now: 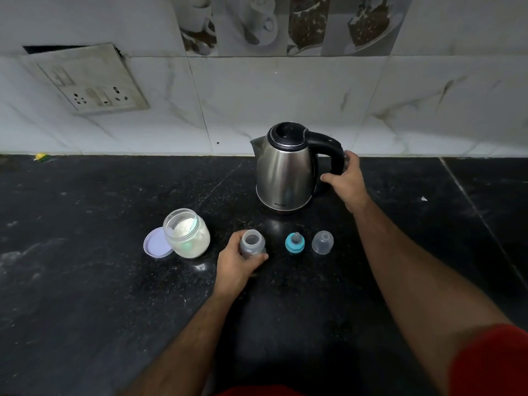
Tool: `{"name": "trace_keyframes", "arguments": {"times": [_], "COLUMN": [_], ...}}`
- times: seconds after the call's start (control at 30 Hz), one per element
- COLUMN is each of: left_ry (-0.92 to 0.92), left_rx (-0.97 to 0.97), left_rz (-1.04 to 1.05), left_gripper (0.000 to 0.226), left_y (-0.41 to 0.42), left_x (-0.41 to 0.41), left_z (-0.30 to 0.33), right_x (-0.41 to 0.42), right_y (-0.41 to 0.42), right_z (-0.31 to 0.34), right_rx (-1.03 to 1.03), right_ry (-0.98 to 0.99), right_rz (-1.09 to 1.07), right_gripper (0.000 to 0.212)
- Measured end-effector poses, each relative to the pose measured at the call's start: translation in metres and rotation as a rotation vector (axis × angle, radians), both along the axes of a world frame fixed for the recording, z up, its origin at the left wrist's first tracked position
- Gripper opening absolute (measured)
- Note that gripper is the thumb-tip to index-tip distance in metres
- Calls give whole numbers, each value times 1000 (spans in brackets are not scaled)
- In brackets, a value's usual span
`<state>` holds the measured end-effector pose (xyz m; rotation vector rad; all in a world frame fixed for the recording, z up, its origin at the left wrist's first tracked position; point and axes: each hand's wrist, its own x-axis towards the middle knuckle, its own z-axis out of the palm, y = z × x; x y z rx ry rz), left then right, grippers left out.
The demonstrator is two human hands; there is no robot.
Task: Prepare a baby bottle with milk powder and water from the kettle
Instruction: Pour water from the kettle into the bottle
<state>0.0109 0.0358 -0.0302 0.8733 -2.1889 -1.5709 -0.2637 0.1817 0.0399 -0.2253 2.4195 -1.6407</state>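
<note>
Black stone makes up the counter (85, 295) I am working over, speckled and dusty, running back to a pale marble-look tiled wall.

Nearest to me, my left hand (237, 264) is wrapped around the baby bottle (252, 243), which stands upright and open-mouthed on the counter; I can't tell from above whether any powder or water is in it. Just to its right sit the teal teat ring (295, 243) and, beside that, the clear dome cap (322, 242), both off the bottle and standing apart from each other. To the bottle's left is the milk powder jar (187, 233), open, with white powder and what looks like a pale green scoop inside; its lilac lid (156, 246) lies flat, touching the jar's left side.

Farther back, my right hand (347, 181) is at the black handle of the steel kettle (285, 170), fingers curled partway round it but not clearly clamped; the kettle is resting on the counter, lid down.

By my judgement the unpacking is done: bottle uncapped, jar opened. Pouring the water, possibly scooping, then fitting teat and cap all appear to be left.

Beyond that, a socket plate (85, 81) hangs on the wall at far left.
</note>
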Motion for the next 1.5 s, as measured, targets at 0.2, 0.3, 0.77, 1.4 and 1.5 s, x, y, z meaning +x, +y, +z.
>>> {"name": "trace_keyframes", "arguments": {"times": [0.2, 0.3, 0.77, 1.4, 1.5], "left_ry": [8, 12, -20, -78, -92], "left_rx": [15, 21, -18, 2, 3], "left_rz": [-8, -18, -9, 11, 13], "left_gripper": [54, 55, 56, 58, 55], "left_y": [-1, -1, -1, 9, 10], "left_x": [-1, -1, -1, 3, 3], "left_z": [-3, -2, -2, 24, 25], "right_x": [-21, -22, -13, 62, 90], "right_y": [-18, -22, -32, 19, 41], "right_z": [-2, -4, -2, 114, 117], "right_rx": [-174, -212, -338, -473, -471], "right_ry": [10, -15, -81, 107, 110], "right_rz": [4, -4, -126, -221, -226], "right_gripper": [24, 15, 23, 10, 9]}}
